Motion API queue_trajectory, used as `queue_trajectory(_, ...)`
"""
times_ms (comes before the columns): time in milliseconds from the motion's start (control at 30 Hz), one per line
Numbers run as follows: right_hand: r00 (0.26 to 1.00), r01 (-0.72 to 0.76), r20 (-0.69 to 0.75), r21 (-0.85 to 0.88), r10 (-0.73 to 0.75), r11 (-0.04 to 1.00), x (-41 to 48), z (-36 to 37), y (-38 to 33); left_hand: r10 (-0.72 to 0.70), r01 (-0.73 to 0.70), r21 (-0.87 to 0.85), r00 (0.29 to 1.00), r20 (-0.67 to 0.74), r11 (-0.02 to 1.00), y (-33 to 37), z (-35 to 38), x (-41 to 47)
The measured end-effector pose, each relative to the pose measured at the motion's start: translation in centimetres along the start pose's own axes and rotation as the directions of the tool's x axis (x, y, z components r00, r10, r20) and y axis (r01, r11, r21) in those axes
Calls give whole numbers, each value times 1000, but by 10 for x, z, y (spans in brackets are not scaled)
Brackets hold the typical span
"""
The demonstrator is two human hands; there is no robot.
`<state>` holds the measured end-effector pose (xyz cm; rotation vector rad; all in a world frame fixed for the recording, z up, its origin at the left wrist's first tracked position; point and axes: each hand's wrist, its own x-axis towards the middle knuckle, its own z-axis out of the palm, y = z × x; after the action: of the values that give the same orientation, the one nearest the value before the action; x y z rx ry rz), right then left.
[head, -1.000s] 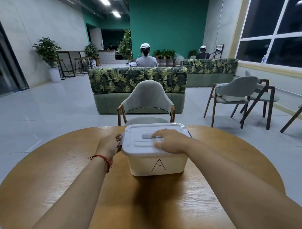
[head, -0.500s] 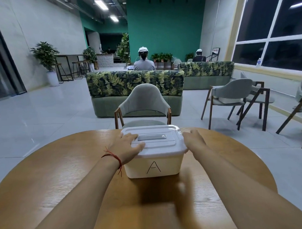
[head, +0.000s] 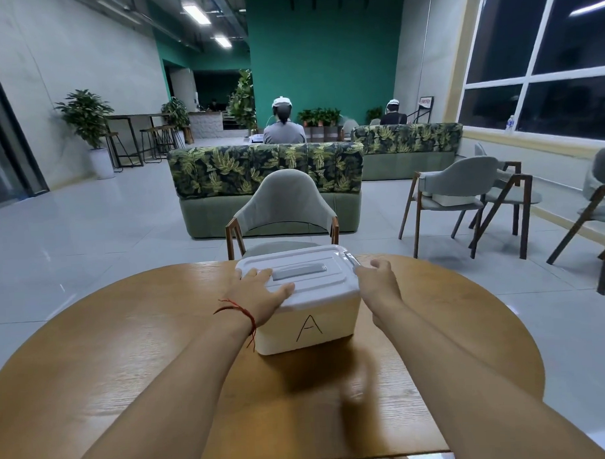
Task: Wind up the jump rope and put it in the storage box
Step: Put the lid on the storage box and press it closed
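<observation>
A white storage box (head: pixel 326 326) marked with a hand-drawn "A" stands on the round wooden table (head: pixel 127 355), its lid (head: pixel 316 280) closed. My left hand (head: pixel 260 294) lies flat on the lid's left side, fingers spread. At the box's right end my right hand (head: pixel 378 278) has its fingers at the side latch (head: pixel 351 261), which sticks out. No jump rope is visible; the inside of the box is hidden by the lid.
A grey armchair (head: pixel 283 212) stands just past the table's far edge. Beyond it are two leaf-patterned sofas (head: pixel 264 169) and two seated people. More grey chairs (head: pixel 461 193) stand on the right by the windows.
My left hand went from the box's left end onto the lid. My right hand came off the lid's top and went to the right end, at the latch.
</observation>
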<state>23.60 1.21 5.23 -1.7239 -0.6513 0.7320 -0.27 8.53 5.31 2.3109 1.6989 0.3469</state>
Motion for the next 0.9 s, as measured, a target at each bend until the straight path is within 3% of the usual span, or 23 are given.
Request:
queue_trajectory(67,994,-30,-103,75,37,997,-10,2,4,-96,97,71,995,-18,993,16,3,-3)
queue_trajectory(100,994,-67,-83,107,76,992,-16,4,6,-137,141,121,990,-41,983,25,2,-7)
queue_trajectory(167,988,-142,71,111,134,984,-21,7,10,-149,173,225,982,-117,959,42,-5,-14)
queue_trajectory(300,962,-111,261,86,86,990,-23,12,9,4,64,299,975,-223,952,57,-10,-27)
queue_trajectory(367,943,-136,318,87,102,987,-21,16,8,66,-35,232,990,-128,972,54,-1,-26)
queue_trajectory(467,919,-126,378,21,109,992,-18,23,6,52,-58,95,996,66,994,44,10,-20)
queue_trajectory(633,909,-92,407,-9,88,996,-26,57,2,42,-48,65,995,92,997,10,-4,-10)
queue_trajectory(900,819,-41,573,27,18,999,-73,185,-13,-143,143,29,990,10,989,-112,-55,2)
